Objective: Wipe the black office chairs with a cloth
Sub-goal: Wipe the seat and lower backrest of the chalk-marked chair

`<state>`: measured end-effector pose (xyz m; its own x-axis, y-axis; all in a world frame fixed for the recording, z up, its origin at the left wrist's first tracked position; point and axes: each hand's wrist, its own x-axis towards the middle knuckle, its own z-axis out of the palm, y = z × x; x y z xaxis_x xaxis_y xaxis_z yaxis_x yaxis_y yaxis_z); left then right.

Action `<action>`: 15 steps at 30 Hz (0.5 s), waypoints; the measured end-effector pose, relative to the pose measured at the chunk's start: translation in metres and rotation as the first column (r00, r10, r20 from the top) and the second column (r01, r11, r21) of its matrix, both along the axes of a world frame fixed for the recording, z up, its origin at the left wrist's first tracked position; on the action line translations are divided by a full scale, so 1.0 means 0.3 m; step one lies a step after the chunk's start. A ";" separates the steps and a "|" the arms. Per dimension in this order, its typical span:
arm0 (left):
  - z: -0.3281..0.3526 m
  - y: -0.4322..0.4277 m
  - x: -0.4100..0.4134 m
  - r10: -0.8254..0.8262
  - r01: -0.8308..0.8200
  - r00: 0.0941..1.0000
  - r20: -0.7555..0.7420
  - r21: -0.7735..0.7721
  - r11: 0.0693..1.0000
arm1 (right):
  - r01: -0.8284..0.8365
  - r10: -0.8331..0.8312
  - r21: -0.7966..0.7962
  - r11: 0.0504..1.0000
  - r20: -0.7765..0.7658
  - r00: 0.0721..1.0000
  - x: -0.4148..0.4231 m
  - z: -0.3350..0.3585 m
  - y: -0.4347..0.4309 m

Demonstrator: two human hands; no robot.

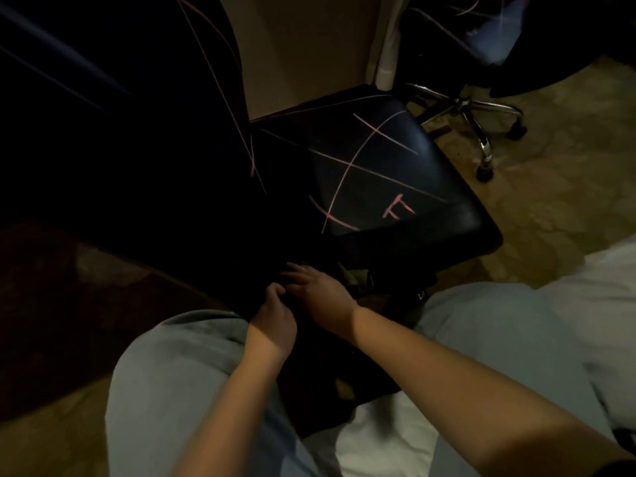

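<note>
A black office chair seat (395, 173) stands in front of me, crossed with pink chalk-like lines, and its dark backrest (155, 115) at the left carries more pink streaks. A dark cloth (330, 370) with small yellow-green patches hangs from the seat's near edge down between my knees. My left hand (273, 318) has its fingers curled and seems to pinch the cloth's edge. Just to its right, my right hand (318, 287) lies flat on the cloth with fingers straight. The dim light hides the cloth's outline.
A second black office chair (481, 32) stands at the back right on a chrome wheeled base (481, 132). A beige panel (303, 49) rises behind the seat. The floor is patterned tan carpet (550, 201). My knees in light trousers (179, 373) flank the cloth.
</note>
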<state>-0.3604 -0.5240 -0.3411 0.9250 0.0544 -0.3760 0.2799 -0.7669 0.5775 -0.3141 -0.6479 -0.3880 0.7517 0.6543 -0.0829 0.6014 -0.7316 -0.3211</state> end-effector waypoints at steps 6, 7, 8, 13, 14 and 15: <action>-0.034 0.006 0.009 -0.023 0.024 1.000 0.009 -0.037 0.999 | 0.082 -0.070 -0.216 0.973 0.064 0.995 0.169 0.042 0.026; -0.042 0.009 0.008 -0.031 0.032 0.999 0.027 -0.040 0.999 | 0.115 -0.103 -0.217 0.969 0.066 0.993 0.195 0.048 0.039; -0.050 0.012 0.008 -0.038 0.040 0.998 0.041 -0.039 0.998 | 0.132 -0.124 -0.205 0.970 0.054 0.991 0.217 0.050 0.050; -0.073 0.008 0.015 -0.015 0.019 0.992 0.126 -0.032 0.999 | 0.076 -0.078 -0.101 0.992 -0.021 0.997 0.224 0.004 0.058; -0.073 0.006 0.018 0.006 0.001 0.989 0.147 -0.045 0.999 | 0.053 -0.055 -0.073 0.996 -0.021 0.998 0.206 -0.001 0.047; -0.076 0.006 0.022 0.023 -0.015 0.987 0.157 -0.056 0.998 | 0.033 -0.035 -0.062 0.997 -0.035 0.999 0.188 -0.006 0.034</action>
